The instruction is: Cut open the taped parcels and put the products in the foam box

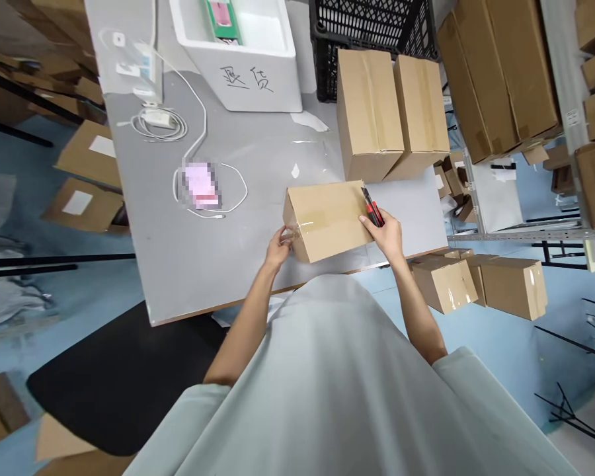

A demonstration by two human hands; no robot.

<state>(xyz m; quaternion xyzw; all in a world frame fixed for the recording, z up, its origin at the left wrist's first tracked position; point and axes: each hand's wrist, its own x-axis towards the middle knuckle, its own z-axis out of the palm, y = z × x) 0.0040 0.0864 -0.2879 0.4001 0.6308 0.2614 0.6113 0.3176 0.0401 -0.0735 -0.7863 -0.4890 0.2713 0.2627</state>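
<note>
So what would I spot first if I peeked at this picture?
Probably the cardboard box lying at the near edge of the grey table, with the left hand at its taped end and the right hand pressing a red and black cutter on top. Behind it sits a white foam box with black writing.

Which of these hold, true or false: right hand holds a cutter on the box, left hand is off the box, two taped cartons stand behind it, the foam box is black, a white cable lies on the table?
1. The right hand holds a red and black cutter against the cardboard box. True.
2. The left hand is clear of the box. False: it touches the box's left end.
3. Two taped cartons stand behind the box. True.
4. The foam box is black. False: it is white, with handwriting on its side.
5. A white cable lies on the table. True.
</note>
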